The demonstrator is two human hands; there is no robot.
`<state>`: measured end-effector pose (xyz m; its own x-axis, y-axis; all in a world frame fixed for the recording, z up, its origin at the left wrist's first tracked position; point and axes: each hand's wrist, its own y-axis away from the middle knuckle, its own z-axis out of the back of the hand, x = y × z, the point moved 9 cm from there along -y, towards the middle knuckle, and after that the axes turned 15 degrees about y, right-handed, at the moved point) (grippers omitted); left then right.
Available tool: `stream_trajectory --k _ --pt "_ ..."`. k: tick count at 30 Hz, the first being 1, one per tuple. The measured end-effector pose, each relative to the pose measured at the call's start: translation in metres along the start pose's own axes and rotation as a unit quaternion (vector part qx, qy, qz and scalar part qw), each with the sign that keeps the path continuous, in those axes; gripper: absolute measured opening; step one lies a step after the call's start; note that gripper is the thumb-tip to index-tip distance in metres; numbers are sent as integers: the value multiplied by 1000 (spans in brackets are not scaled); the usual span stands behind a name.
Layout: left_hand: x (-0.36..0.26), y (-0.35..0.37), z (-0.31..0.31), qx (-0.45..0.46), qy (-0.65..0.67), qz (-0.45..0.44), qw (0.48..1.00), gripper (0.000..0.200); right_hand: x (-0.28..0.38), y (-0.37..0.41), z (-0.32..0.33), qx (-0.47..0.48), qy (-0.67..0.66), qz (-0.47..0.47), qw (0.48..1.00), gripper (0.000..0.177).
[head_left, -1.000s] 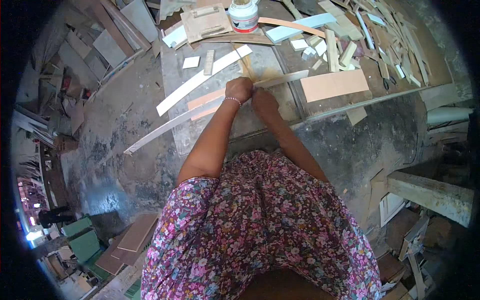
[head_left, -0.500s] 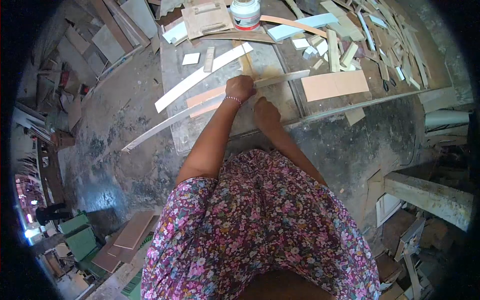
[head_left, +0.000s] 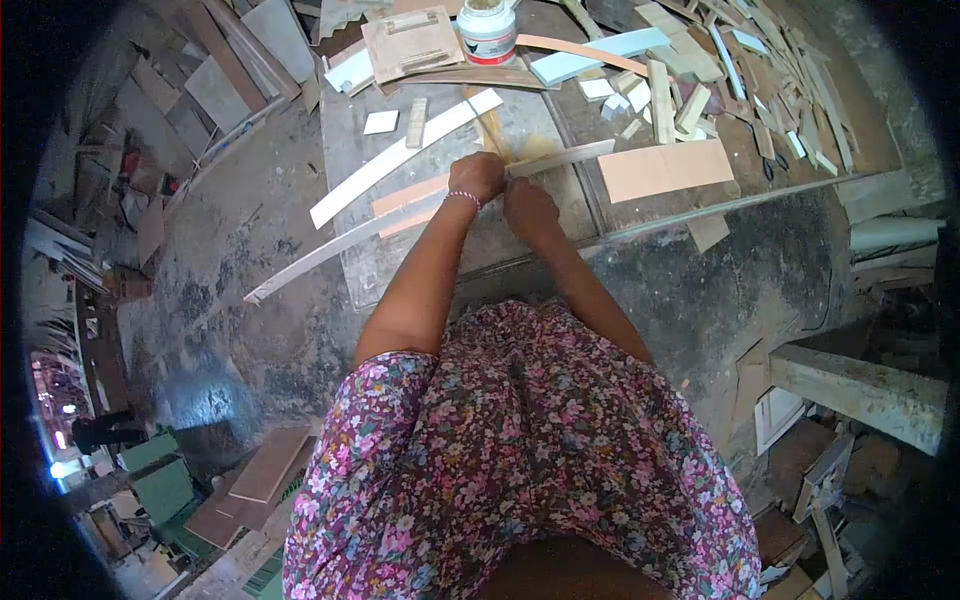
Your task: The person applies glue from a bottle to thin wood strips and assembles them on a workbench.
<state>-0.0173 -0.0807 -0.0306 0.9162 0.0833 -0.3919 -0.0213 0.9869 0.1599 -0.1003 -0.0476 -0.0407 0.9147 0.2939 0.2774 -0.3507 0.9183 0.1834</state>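
Observation:
A long, narrow pale strip (head_left: 345, 240) runs slantwise across the worktable, its left end past the table edge. My left hand (head_left: 477, 176), a beaded bracelet at its wrist, is closed over the strip near its middle. Beneath the strip lies a peach-coloured sheet (head_left: 412, 192), part of it hidden. My right hand (head_left: 530, 208) is curled at the strip's near edge, close beside my left; whatever its fingers hold is hidden. A white strip (head_left: 385, 165) lies just beyond, with a small wooden block (head_left: 417, 123) and a white square (head_left: 380, 123) at its far side.
On the worktable (head_left: 540, 225) lie a peach panel (head_left: 668, 170), a white tub (head_left: 487, 35), scissors (head_left: 773, 166) and many wood offcuts (head_left: 662, 100) at the right. Boards (head_left: 265, 465) lie on the floor at lower left. A beam (head_left: 860, 392) juts in at the right.
My right hand has moved up and slightly left, from below the strip to its edge beside my left hand. My left hand stays closed on the strip.

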Motion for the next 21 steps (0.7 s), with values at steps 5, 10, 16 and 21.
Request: stream_trajectory --k 5,10,16,21 --pt "-9 6 5 8 18 -26 999 20 -13 32 5 43 13 -42 998 25" --pt "-8 7 5 -32 20 -65 997 19 -4 18 -4 4 -8 4 1000 23" --pt "-3 4 6 -9 10 -16 1000 17 5 -14 5 -12 -36 -3 999 24" --pt "-10 5 7 20 -1 -24 1000 18 -1 -11 -4 -60 -10 8 998 22"
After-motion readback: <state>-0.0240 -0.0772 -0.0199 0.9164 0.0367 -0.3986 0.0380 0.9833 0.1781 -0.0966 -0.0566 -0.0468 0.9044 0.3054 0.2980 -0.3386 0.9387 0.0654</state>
